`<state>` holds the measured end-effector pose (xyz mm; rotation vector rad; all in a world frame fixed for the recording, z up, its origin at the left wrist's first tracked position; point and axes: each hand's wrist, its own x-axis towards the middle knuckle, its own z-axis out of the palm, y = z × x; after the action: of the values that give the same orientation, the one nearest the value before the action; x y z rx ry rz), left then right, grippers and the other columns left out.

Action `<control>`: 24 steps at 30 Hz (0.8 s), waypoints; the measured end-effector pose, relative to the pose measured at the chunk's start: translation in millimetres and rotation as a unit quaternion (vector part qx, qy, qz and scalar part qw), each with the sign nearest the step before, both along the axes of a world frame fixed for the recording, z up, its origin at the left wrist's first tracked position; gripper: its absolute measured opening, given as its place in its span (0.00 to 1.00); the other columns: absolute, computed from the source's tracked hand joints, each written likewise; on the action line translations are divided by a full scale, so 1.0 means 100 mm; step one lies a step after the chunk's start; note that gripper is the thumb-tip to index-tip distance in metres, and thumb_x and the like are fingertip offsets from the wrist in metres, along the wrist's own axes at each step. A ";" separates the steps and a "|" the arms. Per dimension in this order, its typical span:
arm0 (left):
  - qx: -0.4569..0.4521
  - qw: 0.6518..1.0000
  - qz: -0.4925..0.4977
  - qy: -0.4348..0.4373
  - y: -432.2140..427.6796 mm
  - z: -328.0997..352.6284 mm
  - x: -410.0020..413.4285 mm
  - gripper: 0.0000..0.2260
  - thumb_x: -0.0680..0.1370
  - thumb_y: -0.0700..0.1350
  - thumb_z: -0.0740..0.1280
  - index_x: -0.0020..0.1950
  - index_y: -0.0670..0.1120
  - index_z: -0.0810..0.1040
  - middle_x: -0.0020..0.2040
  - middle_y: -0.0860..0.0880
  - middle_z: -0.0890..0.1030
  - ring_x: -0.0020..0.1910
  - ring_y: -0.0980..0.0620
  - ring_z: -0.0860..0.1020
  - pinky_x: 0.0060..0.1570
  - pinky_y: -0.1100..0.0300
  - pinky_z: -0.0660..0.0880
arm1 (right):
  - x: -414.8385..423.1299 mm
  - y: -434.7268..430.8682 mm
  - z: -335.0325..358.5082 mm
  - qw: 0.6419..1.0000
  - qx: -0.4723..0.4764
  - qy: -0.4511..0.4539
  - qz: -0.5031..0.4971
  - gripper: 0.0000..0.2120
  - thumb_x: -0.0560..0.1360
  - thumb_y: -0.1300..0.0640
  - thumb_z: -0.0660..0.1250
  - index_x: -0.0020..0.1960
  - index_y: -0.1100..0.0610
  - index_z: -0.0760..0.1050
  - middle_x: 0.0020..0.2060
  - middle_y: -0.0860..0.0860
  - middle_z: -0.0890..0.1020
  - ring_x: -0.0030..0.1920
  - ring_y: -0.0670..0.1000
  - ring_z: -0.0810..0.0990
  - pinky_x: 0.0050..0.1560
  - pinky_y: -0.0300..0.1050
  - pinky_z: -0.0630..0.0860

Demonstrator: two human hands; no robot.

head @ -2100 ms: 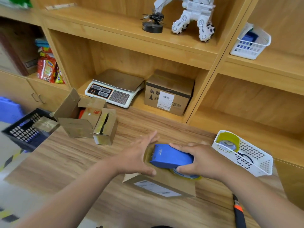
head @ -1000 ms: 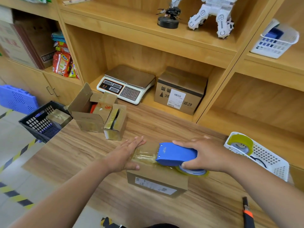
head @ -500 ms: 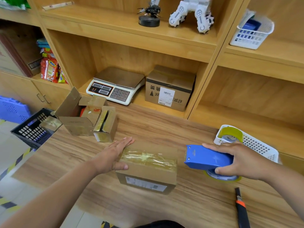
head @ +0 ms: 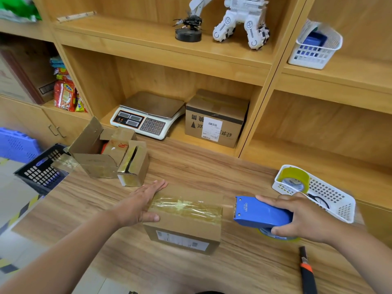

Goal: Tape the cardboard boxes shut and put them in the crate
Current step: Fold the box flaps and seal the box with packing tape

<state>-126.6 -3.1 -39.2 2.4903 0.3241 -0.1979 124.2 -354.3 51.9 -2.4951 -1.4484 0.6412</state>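
L fingers flat on box (R grips dispenser).

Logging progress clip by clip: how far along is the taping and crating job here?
Done: tape covers the top seam of the front box. In hand: the left hand presses flat on it while the right hand grips the tape dispenser past its right edge, tape apparently uncut. Left: the open box and the small box beside it look unsealed, and the front box is not in the crate.
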 end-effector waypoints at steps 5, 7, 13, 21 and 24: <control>0.001 1.000 0.005 0.005 -0.01 0.01 0.00 0.47 0.71 0.53 0.74 0.77 0.56 0.42 0.78 0.55 0.52 0.75 0.60 0.47 0.71 0.65 0.46 | -0.01 -0.01 -0.08 1.000 0.000 0.005 -0.003 0.35 0.59 0.30 0.62 0.61 0.16 0.49 0.46 0.31 0.70 0.49 0.37 0.62 0.48 0.33 0.63; 0.005 1.000 0.007 0.009 -0.01 0.02 0.00 0.47 0.71 0.53 0.74 0.77 0.56 0.42 0.78 0.55 0.52 0.75 0.59 0.47 0.72 0.64 0.46 | -0.02 0.01 -0.11 1.000 -0.012 0.012 0.003 0.35 0.59 0.31 0.63 0.61 0.16 0.50 0.47 0.25 0.67 0.49 0.39 0.64 0.48 0.34 0.63; 0.030 0.999 0.008 0.017 -0.02 0.06 0.02 0.48 0.70 0.56 0.74 0.77 0.57 0.43 0.78 0.53 0.50 0.76 0.58 0.46 0.73 0.61 0.46 | -0.05 0.06 -0.26 0.999 -0.035 0.004 0.005 0.34 0.62 0.32 0.65 0.59 0.15 0.48 0.49 0.21 0.65 0.51 0.42 0.63 0.50 0.33 0.62; 0.194 0.980 -0.016 0.040 -0.30 0.31 0.27 0.52 0.62 0.70 0.66 0.77 0.54 0.44 0.77 0.52 0.51 0.76 0.55 0.44 0.70 0.59 0.40 | -0.05 0.13 -0.50 1.000 -0.030 -0.005 0.003 0.33 0.65 0.33 0.66 0.59 0.16 0.47 0.47 0.36 0.71 0.48 0.42 0.62 0.46 0.29 0.60; 0.198 0.975 -0.091 0.037 -0.65 0.35 0.51 0.53 0.62 0.70 0.66 0.77 0.55 0.39 0.77 0.54 0.48 0.75 0.53 0.41 0.71 0.53 0.36 | -0.05 0.12 -0.55 1.000 -0.025 0.001 -0.004 0.33 0.64 0.32 0.65 0.58 0.15 0.47 0.46 0.36 0.71 0.46 0.42 0.61 0.45 0.30 0.61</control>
<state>-75.2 -68.0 -4.2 2.9163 0.1768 -0.3301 119.2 -342.2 -2.8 -2.5362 -1.4378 0.6878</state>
